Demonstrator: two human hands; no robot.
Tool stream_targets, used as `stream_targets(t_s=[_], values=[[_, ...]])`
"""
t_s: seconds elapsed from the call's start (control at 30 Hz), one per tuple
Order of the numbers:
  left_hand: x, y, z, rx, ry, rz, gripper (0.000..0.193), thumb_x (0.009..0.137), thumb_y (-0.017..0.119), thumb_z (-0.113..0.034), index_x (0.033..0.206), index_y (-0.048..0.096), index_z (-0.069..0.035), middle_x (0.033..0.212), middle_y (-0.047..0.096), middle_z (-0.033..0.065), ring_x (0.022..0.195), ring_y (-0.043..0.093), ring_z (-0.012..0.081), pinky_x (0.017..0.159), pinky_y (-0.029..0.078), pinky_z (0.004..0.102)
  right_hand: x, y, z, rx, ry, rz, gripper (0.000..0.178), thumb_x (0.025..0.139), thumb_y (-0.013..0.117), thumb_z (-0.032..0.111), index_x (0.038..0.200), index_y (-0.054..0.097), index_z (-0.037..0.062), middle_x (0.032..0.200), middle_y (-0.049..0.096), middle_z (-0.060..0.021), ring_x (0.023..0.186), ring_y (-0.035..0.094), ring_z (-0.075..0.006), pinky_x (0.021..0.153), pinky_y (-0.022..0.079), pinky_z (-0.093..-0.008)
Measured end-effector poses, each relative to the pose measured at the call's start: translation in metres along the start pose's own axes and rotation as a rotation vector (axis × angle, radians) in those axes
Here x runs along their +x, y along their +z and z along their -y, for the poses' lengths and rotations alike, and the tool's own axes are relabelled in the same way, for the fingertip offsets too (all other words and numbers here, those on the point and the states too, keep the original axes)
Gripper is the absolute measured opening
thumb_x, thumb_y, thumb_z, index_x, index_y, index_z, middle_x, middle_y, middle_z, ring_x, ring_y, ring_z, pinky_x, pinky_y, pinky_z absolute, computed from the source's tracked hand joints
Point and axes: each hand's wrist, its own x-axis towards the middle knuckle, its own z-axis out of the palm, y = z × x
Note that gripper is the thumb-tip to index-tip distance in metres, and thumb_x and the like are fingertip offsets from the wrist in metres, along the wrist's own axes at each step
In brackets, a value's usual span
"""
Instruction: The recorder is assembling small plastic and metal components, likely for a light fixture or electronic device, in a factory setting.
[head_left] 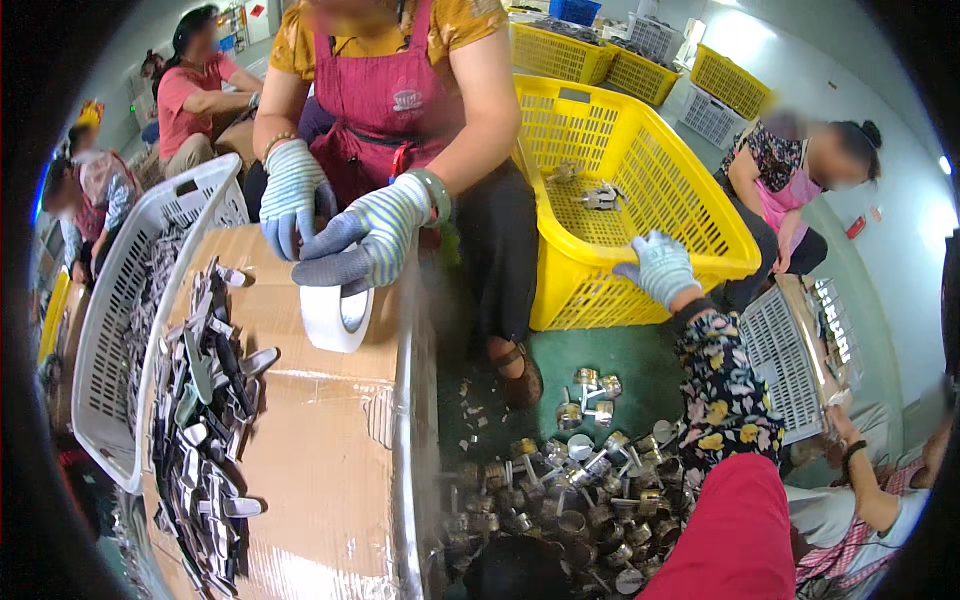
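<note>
My right hand (662, 268), in a striped work glove below a floral sleeve, grips the near rim of a yellow plastic basket (590, 285). Its fingers reach over the edge and the thumb lies to the left. Inside the basket are a few metal parts (602, 197). My left hand is out of view. Across from me, a co-worker's gloved hands (365, 235) are at a roll of white tape (325, 320) standing on a cardboard box (320, 440).
Metal clip-like pieces (205, 400) are heaped on the box, beside a white crate (105, 330) of similar pieces. Round metal fittings with stems (590, 490) lie piled on the green floor (560, 350). Other people sit around, and stacked yellow baskets (560, 55) stand behind.
</note>
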Motion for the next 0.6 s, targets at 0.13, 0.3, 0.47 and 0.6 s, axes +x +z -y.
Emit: stream_targets(t_s=[0.13, 0.3, 0.47, 0.6], values=[[0.003, -0.009, 0.001, 0.032, 0.031, 0.001, 0.008, 0.085, 0.052, -0.002, 0.088, 0.059, 0.002, 0.081, 0.064, 0.0135, 0.073, 0.061, 0.0228, 0.072, 0.05, 0.0336, -0.049, -0.01, 0.013, 0.001, 0.004, 0.045, 0.056, 0.071, 0.068, 0.052, 0.105, 0.058, 0.0083, 0.1, 0.057, -0.0164, 0.095, 0.058, -0.0313, 0.082, 0.047, -0.0418], [0.012, -0.017, 0.004, 0.063, 0.095, 0.128, 0.01, 0.084, 0.055, -0.008, 0.086, 0.059, 0.001, 0.08, 0.063, 0.0135, 0.073, 0.059, 0.0225, 0.072, 0.048, 0.0331, -0.105, -0.014, 0.014, -0.016, -0.014, -0.023, 0.047, 0.07, 0.071, 0.045, 0.093, 0.057, 0.0059, 0.091, 0.055, -0.0174, 0.086, 0.057, -0.0343, 0.075, 0.047, -0.0444], [0.004, -0.041, 0.02, -0.003, 0.152, 0.33, 0.018, 0.088, 0.056, -0.016, 0.095, 0.06, 0.001, 0.099, 0.063, 0.018, 0.093, 0.06, 0.025, 0.087, 0.046, 0.0367, -0.112, -0.012, 0.038, 0.019, -0.037, -0.11, 0.041, 0.074, 0.07, 0.038, 0.094, 0.057, 0.0057, 0.09, 0.056, -0.0169, 0.086, 0.056, -0.0341, 0.077, 0.045, -0.0434], [0.003, -0.041, 0.018, -0.067, 0.148, 0.333, 0.012, 0.084, 0.056, -0.009, 0.089, 0.061, 0.001, 0.093, 0.065, 0.0149, 0.085, 0.061, 0.0195, 0.078, 0.047, 0.0316, -0.132, -0.043, 0.051, -0.028, 0.168, -0.055, 0.041, 0.076, 0.068, 0.029, 0.104, 0.055, 0.0028, 0.098, 0.059, -0.0157, 0.091, 0.057, -0.0346, 0.08, 0.045, -0.0433]])
